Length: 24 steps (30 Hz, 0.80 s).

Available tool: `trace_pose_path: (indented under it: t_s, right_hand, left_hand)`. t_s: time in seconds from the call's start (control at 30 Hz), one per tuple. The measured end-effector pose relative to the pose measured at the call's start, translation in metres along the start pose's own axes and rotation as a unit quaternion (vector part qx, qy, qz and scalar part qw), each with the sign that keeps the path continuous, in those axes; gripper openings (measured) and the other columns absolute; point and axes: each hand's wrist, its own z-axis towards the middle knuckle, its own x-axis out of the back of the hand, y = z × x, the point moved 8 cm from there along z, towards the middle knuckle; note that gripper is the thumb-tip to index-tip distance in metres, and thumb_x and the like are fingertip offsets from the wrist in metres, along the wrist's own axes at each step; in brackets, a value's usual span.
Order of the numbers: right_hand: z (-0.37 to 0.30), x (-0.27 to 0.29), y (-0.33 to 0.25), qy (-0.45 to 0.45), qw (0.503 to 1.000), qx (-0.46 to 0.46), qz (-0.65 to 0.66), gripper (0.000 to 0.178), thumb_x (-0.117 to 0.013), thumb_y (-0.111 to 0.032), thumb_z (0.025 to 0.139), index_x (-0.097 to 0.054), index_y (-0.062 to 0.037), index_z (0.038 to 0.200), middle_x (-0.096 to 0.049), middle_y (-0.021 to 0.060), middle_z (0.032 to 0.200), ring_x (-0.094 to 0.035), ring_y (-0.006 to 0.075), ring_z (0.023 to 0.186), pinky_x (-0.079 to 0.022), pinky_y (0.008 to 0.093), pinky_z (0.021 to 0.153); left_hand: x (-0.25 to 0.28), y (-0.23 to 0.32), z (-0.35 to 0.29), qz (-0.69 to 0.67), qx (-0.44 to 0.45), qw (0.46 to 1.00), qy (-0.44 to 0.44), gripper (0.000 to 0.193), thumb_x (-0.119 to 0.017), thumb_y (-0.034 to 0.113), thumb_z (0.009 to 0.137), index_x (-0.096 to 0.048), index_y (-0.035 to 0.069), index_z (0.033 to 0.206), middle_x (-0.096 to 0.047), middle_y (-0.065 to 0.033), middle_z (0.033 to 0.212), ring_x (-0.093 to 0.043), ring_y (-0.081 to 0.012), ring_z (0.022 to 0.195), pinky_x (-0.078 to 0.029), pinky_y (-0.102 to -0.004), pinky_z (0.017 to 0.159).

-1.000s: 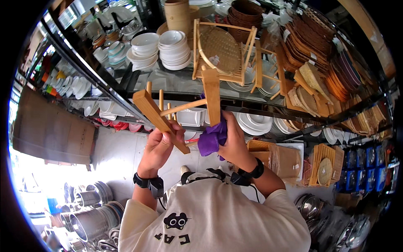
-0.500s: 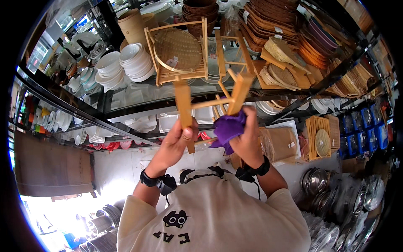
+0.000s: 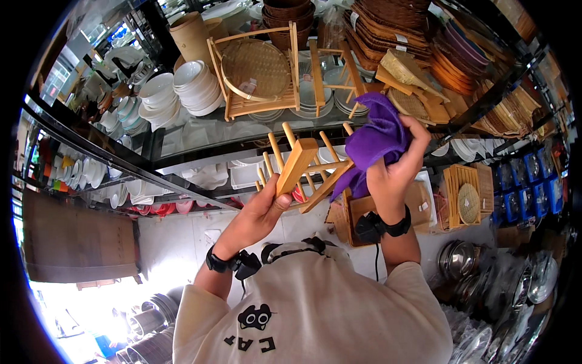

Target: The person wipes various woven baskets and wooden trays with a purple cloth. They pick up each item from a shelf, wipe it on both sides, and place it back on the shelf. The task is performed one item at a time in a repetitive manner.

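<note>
A small wooden rack with round pegs point(image 3: 297, 165) is tilted in the air in front of the shelf. My left hand point(image 3: 259, 213) grips it by the near end of one flat bar, thumb on top. Bunched in my right hand point(image 3: 397, 176) is a purple cloth point(image 3: 376, 133), which hangs down beside the rack's right end. The fingers of that hand curl round the cloth, partly hidden by its folds. Whether the cloth touches the rack, I cannot tell.
On the glass shelf stand a wooden stand with a round woven tray point(image 3: 256, 70), another wooden rack point(image 3: 333, 76), stacked white bowls point(image 3: 197, 88) and brown woven baskets point(image 3: 388, 36). A dark metal shelf edge point(image 3: 212, 147) runs behind my hands. Wrapped metal ware point(image 3: 503, 297) lies at the lower right.
The rack has turned and tilted, its pegs now pointing up and away. My right hand has come off the rack's right bar and moved right and up with the cloth.
</note>
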Motion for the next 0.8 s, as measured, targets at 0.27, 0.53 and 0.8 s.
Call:
trace_pose_path:
  t_s: [0.27,0.53,0.8]
  right_hand:
    - [-0.033,-0.041,-0.075,-0.075,0.963,0.257,-0.029,0.054,-0.083,-0.014,0.067,-0.059,-0.0074,0.115,-0.051,0.0156,0.114,-0.055,0.0315,0.097,-0.047,0.0418,0.081]
    - [-0.072,-0.072,-0.091,-0.161,0.949,0.270,-0.006,0.038,-0.073,-0.011,0.064,-0.065,-0.0110,0.101,-0.059,0.0029,0.100,-0.058,0.0213,0.082,-0.048,0.0338,0.066]
    - [-0.080,-0.044,-0.047,-0.300,0.945,0.130,0.002,0.045,-0.080,-0.014,0.061,-0.063,-0.0081,0.103,-0.060,0.0076,0.094,-0.063,0.0252,0.081,-0.052,0.0355,0.071]
  left_hand:
    - [-0.003,-0.016,-0.010,-0.034,0.058,0.995,-0.069,0.075,-0.024,0.058,0.101,-0.029,-0.002,0.146,-0.055,-0.0156,0.126,-0.051,-0.0224,0.117,-0.039,-0.0351,0.101]
    - [0.007,0.007,0.001,-0.229,-0.017,0.973,-0.024,0.110,-0.026,0.089,0.076,-0.038,-0.001,0.138,-0.049,-0.0111,0.131,-0.048,-0.0214,0.122,-0.037,-0.0367,0.105]
    - [0.012,0.003,0.015,-0.117,-0.003,0.993,0.004,0.067,-0.029,0.060,0.100,-0.047,0.000,0.124,-0.057,-0.0113,0.115,-0.053,-0.0188,0.103,-0.042,-0.0355,0.092]
